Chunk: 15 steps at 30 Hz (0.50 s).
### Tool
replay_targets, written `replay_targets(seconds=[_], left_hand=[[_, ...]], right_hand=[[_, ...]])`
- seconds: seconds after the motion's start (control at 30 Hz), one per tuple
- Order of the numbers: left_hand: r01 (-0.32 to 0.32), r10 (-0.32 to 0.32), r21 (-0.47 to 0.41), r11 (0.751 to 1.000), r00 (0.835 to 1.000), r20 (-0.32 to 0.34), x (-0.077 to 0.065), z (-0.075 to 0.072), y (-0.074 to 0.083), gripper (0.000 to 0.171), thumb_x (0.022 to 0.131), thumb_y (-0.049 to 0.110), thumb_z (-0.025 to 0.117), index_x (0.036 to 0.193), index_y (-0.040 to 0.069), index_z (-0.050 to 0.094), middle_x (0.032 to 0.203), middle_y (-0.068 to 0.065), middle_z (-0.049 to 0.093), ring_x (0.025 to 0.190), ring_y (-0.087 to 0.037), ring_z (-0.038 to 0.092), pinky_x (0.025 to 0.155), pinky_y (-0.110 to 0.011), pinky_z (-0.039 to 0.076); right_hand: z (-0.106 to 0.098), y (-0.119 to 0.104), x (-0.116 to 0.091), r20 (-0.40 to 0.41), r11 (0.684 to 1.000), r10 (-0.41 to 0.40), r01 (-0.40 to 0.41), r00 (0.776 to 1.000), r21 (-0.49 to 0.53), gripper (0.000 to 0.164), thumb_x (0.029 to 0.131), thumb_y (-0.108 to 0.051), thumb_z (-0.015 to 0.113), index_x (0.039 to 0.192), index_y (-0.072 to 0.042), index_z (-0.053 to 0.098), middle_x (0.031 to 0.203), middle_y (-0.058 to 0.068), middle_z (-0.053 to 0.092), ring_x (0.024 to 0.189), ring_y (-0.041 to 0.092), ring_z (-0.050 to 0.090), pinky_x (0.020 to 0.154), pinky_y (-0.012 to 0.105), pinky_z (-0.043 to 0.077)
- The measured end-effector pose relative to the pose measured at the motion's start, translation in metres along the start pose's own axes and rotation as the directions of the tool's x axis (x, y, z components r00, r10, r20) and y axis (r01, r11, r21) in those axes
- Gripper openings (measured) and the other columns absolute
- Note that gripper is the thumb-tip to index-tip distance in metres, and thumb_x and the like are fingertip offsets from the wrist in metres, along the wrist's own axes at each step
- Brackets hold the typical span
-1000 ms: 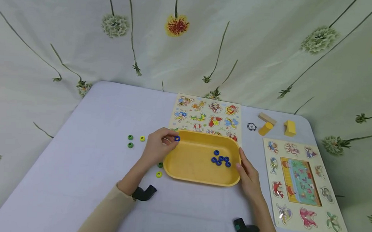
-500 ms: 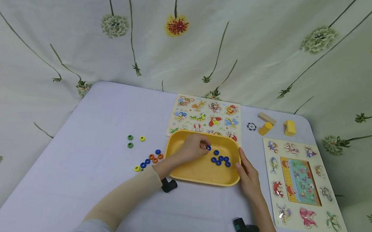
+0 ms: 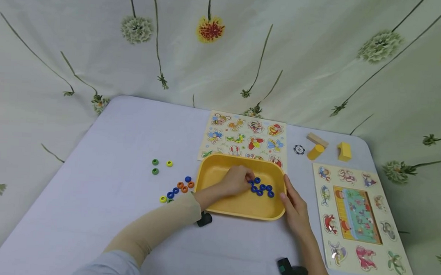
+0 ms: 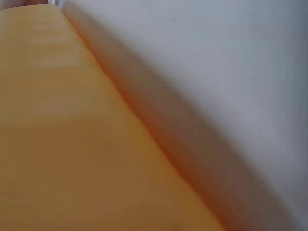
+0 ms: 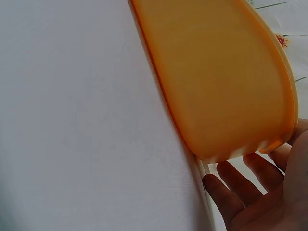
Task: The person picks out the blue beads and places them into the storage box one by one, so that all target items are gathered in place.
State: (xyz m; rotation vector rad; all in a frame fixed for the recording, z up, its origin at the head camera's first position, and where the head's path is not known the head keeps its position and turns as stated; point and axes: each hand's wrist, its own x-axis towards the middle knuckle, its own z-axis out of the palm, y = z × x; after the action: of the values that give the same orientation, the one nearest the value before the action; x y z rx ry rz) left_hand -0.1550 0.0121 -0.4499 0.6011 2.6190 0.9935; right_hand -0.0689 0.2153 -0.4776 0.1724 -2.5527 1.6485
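Inside the yellow tray (image 3: 217, 207), my left hand (image 3: 237, 180) reaches down near the middle, thumb and fingertips at a blue bead (image 3: 251, 182). Part of that bead is hidden by the fingers. Several other blue beads (image 3: 262, 187) lie loosely together just to its right on the tray floor. At the tray's right end my right hand (image 3: 295, 208) grips the rim, thumb over the edge. The right wrist view shows the fingers (image 5: 240, 185) against the outside of the end wall. Only the tray's outer side (image 4: 72, 144) fills the left wrist view, without the left hand's fingertips.
Left of the tray lie orange beads (image 3: 184, 189), blue beads (image 3: 170, 195), yellow beads (image 3: 169, 163) and green beads (image 3: 155, 171). An insect puzzle board (image 3: 245, 140) lies behind, partly covered by the tray. Wooden blocks (image 3: 316, 152), a chip (image 3: 299, 149) and a sea-animal puzzle (image 3: 327, 236) stand right.
My left hand has carried a blue bead from the tray's left edge rightward and down to the tray floor beside the other blue beads. The right hand has stayed on the rim.
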Motion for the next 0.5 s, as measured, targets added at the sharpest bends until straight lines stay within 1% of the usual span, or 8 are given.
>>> replay_targets(seconds=[0.1,0.17,0.23,0.3,0.37,0.43,0.47,0.5], left_hand=[[0.001,0.0,0.023,1.0,1.0,-0.025,-0.001,-0.002,0.001,0.026,0.071,0.006,0.066,0.097,0.008,0.067,0.086,0.001,0.064,0.078,-0.009,0.055,0.071,-0.02,0.046],[-0.007,0.009,0.03,1.0,0.999,-0.054,-0.005,-0.004,0.002,0.027,0.072,0.009,0.067,0.099,0.01,0.066,0.088,0.002,0.063,0.078,-0.008,0.055,0.071,-0.02,0.045],[-0.03,0.032,0.028,0.999,0.996,-0.081,-0.011,-0.007,0.005,0.026,0.073,0.013,0.068,0.099,0.011,0.066,0.09,0.002,0.063,0.077,-0.008,0.054,0.069,-0.02,0.044],[-0.081,0.082,0.02,0.997,0.991,-0.108,-0.02,-0.011,0.009,0.026,0.074,0.016,0.068,0.1,0.011,0.065,0.091,0.002,0.062,0.075,-0.007,0.053,0.066,-0.018,0.043],[-0.144,0.142,-0.004,0.99,0.98,-0.137,-0.033,-0.017,0.014,0.025,0.075,0.018,0.068,0.1,0.011,0.065,0.092,0.002,0.061,0.074,-0.006,0.053,0.065,-0.017,0.043],[-0.201,0.193,-0.03,0.979,0.966,-0.174,-0.049,-0.025,0.018,0.024,0.076,0.02,0.067,0.099,0.013,0.065,0.09,0.004,0.06,0.074,-0.005,0.052,0.063,-0.017,0.044],[-0.231,0.217,-0.044,0.972,0.955,-0.204,-0.057,-0.03,0.018,0.023,0.076,0.02,0.067,0.098,0.013,0.066,0.089,0.004,0.06,0.073,-0.005,0.052,0.063,-0.017,0.044],[-0.247,0.226,-0.061,0.967,0.944,-0.24,-0.064,-0.035,0.017,0.022,0.076,0.019,0.068,0.097,0.014,0.066,0.089,0.005,0.06,0.074,-0.005,0.052,0.063,-0.017,0.045]], right_hand=[[-0.001,-0.003,0.001,0.003,1.0,-0.004,0.004,1.0,0.013,0.047,0.093,-0.018,0.043,0.138,-0.028,0.029,0.142,-0.007,0.03,0.13,0.006,0.027,0.098,0.008,0.023],[-0.001,-0.007,0.001,0.006,1.0,0.001,-0.001,1.0,0.018,0.048,0.093,-0.016,0.043,0.138,-0.026,0.03,0.142,-0.005,0.03,0.13,0.005,0.028,0.098,0.007,0.023],[-0.002,-0.015,0.0,0.008,1.0,0.0,-0.001,1.0,0.02,0.048,0.093,-0.013,0.042,0.138,-0.021,0.03,0.143,-0.002,0.03,0.13,0.007,0.028,0.097,0.006,0.023],[-0.002,-0.023,-0.001,0.005,1.0,-0.001,0.001,1.0,0.02,0.048,0.093,-0.01,0.042,0.138,-0.017,0.03,0.142,0.002,0.031,0.13,0.01,0.028,0.097,0.006,0.023],[-0.002,-0.03,-0.002,-0.002,1.0,0.001,-0.001,1.0,0.018,0.047,0.092,-0.009,0.042,0.138,-0.013,0.031,0.142,0.004,0.031,0.13,0.014,0.029,0.096,0.006,0.023],[-0.002,-0.034,-0.004,-0.01,1.0,0.004,-0.004,1.0,0.014,0.047,0.092,-0.008,0.042,0.138,-0.011,0.031,0.142,0.005,0.032,0.13,0.017,0.029,0.096,0.005,0.023],[-0.001,-0.035,-0.004,-0.014,1.0,0.005,-0.005,1.0,0.015,0.047,0.092,-0.008,0.042,0.138,-0.011,0.031,0.142,0.005,0.032,0.13,0.018,0.029,0.096,0.005,0.023],[-0.001,-0.035,-0.004,-0.016,1.0,0.005,-0.005,1.0,0.015,0.047,0.092,-0.008,0.042,0.138,-0.011,0.031,0.142,0.005,0.032,0.13,0.019,0.029,0.096,0.005,0.023]])
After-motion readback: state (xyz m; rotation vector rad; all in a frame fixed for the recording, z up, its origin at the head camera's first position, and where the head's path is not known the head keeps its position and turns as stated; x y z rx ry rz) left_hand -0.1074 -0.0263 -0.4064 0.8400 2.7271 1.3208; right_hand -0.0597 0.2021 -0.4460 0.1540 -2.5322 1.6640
